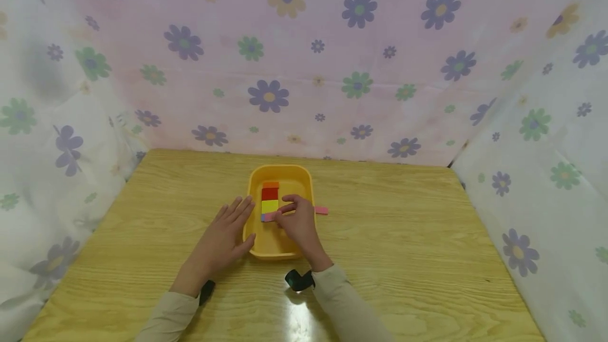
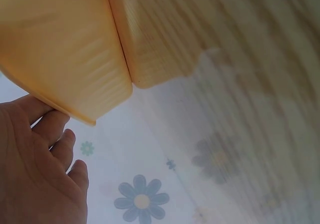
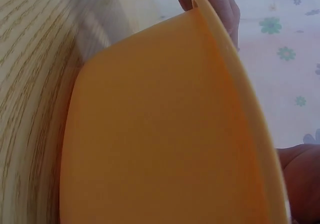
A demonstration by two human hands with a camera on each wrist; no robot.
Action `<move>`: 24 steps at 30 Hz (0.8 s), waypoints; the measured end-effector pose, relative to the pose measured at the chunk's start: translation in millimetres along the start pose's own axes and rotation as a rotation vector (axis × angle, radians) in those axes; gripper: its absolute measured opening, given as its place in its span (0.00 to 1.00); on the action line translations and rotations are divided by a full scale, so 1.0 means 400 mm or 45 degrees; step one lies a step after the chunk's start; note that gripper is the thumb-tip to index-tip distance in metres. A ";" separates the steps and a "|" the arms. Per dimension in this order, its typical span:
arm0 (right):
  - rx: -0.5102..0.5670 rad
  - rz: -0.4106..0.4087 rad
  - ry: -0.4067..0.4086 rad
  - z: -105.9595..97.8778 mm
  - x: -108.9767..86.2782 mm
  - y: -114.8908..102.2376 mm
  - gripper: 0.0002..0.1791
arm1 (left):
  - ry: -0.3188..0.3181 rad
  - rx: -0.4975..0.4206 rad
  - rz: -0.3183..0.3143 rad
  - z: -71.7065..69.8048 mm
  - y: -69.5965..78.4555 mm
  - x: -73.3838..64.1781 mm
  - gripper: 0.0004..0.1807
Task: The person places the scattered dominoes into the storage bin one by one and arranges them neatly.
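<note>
A yellow plastic tray (image 1: 280, 167) holds a column of small flat blocks: an orange block (image 1: 271, 185), a red block (image 1: 269, 194), a yellow block (image 1: 269, 206) and a small blue block (image 1: 263, 217). Beside the blue one is a pink block (image 1: 269, 217), which my right hand (image 1: 301, 223) pinches between thumb and fingertips inside the tray. Along the left rim, my left hand (image 1: 223, 241) rests with fingers extended. The left wrist view shows these fingers against the tray's outer wall (image 2: 65, 49). In the right wrist view the tray wall (image 3: 150, 124) hides the blocks.
Another pink block (image 1: 321, 210) lies on the wooden table (image 1: 404, 241), just outside the tray's right side. Dark wrist straps (image 1: 299, 281) show under the forearms. Flower-patterned sheets (image 1: 294, 94) stand behind the table and at both sides.
</note>
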State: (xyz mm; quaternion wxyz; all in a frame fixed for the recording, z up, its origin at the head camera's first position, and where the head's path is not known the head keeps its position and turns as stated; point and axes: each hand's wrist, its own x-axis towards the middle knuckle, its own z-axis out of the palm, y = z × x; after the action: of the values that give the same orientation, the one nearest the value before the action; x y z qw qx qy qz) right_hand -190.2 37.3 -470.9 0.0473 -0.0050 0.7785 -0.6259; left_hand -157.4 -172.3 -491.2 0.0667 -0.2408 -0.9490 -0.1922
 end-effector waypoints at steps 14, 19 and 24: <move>-0.305 0.088 -0.031 0.025 0.015 0.028 0.27 | 0.004 0.016 -0.003 0.006 -0.003 -0.005 0.40; -0.373 0.173 -0.034 0.028 0.014 0.029 0.30 | 0.007 0.015 -0.010 0.006 0.000 -0.006 0.40; -0.427 0.178 -0.016 0.033 0.016 0.034 0.30 | 0.021 0.015 0.005 0.008 -0.001 -0.007 0.39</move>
State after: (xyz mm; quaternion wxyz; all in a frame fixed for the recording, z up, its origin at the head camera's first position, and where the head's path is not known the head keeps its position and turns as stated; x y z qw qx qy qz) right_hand -194.9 27.1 -487.5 0.0940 0.0375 0.8701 -0.4823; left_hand -155.1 -172.4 -495.0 0.0763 -0.2406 -0.9491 -0.1883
